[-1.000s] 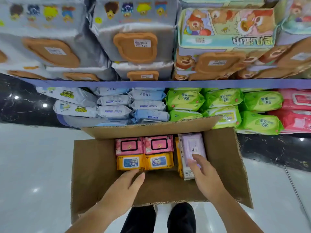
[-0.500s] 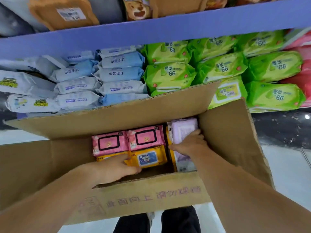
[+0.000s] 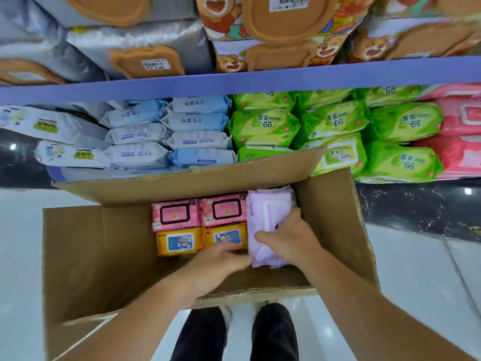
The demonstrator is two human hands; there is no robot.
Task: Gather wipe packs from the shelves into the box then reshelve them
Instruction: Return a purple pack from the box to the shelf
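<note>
**Subject.** The purple wipe packs [image 3: 268,225] stand on edge at the right end of the box [image 3: 104,256], close to its right wall. There seems to be more than one, but the count cannot be told. The right grip [image 3: 289,238] grasps the bundle, with the thumb across its near face and the fingers over the far side. The left grip [image 3: 218,259] is at the bundle's near left corner, above a yellow pack. It is blurred, so whether it pinches anything cannot be told.

**Risks, as judged.**
1. The packs look soft and slick. Squeezed from the outer faces only, an inner pack may slip out on lifting and fall back into the box or onto the floor [image 3: 20,243].
2. The bundle touches the neighbouring pink and yellow packs, so a straight pull may drag them out of row.
3. The box's far flap stands across the front of the lower shelf and overlaps the green packs [image 3: 263,126]. A hand or pack passing over it could snag.
4. No purple packs show on either shelf, so a wrong slot is possible.

**Containers.**
- **Box:** open cardboard with its flaps out. It holds two pink packs [image 3: 175,214] side by side at the far wall, two yellow packs [image 3: 178,242] just nearer, and the purple bundle to their right.
- **Lower shelf:** stacked blue packs [image 3: 197,121], then green, then larger pink ones at the far right.
- **Upper shelf:** big packs with brown bear-shaped lids [image 3: 145,61].
</note>
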